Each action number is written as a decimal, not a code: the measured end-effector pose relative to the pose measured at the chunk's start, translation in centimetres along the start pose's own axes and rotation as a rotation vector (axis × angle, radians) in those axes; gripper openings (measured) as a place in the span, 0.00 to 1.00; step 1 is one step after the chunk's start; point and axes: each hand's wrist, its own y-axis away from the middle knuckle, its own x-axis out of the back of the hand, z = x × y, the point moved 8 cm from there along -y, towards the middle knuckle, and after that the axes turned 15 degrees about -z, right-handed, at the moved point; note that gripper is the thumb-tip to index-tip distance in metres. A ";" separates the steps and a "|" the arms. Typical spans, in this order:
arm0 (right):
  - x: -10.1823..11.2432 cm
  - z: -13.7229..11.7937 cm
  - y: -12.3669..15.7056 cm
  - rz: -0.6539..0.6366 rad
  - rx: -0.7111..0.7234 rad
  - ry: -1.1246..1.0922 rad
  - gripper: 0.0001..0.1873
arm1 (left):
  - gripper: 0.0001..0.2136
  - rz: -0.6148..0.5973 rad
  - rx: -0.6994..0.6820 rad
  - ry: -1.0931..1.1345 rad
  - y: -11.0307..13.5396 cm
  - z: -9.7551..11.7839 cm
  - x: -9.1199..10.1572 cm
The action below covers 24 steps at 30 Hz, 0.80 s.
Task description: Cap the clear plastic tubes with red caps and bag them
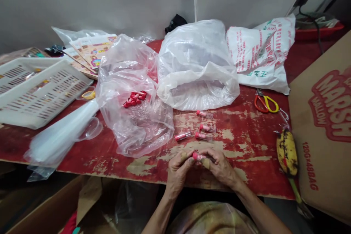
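Close to the table's front edge, my left hand [178, 168] and my right hand [221, 168] come together around a small clear tube with a red cap [198, 156]. The fingers of the left hand pinch it at the capped end; those of the right hand close on its clear end and hide part of it. Tape-like wraps cover some fingers. Just beyond the hands lie several similar red-capped tubes [204, 136], flat on the worn red table [233, 157]. To the left, small red pieces [135, 98] rest on a crumpled clear plastic bag [128, 135].
A white plastic bag [197, 87] and a printed sack [260, 55] stand behind. Scissors [265, 103], a spotted banana [287, 151] and a cardboard box [323, 124] are at right. White baskets [46, 95], printed sheets [91, 51] and clear plastic sleeves [63, 135] occupy the left.
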 end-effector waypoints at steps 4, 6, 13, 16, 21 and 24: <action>0.4 0.8 0.8 0.084 -0.105 -0.013 0.12 | 0.10 0.012 0.019 0.016 -0.6 -0.4 0.0; 0.6 0.9 1.1 0.091 -0.116 0.023 0.11 | 0.10 0.021 0.031 0.000 -0.8 -0.5 0.0; 1.1 1.6 1.3 0.091 -0.175 -0.030 0.16 | 0.09 -0.037 0.040 -0.091 -0.3 -0.1 -0.4; 0.9 1.5 1.2 0.101 -0.179 -0.039 0.14 | 0.09 -0.001 0.052 -0.092 -0.2 -0.3 0.0; 0.8 1.4 1.3 0.182 -0.145 -0.065 0.12 | 0.12 -0.067 0.092 -0.030 -0.5 -0.8 -0.9; 1.7 0.2 1.8 0.239 -0.095 0.202 0.12 | 0.14 -0.086 0.092 -0.024 -0.6 -1.0 -1.4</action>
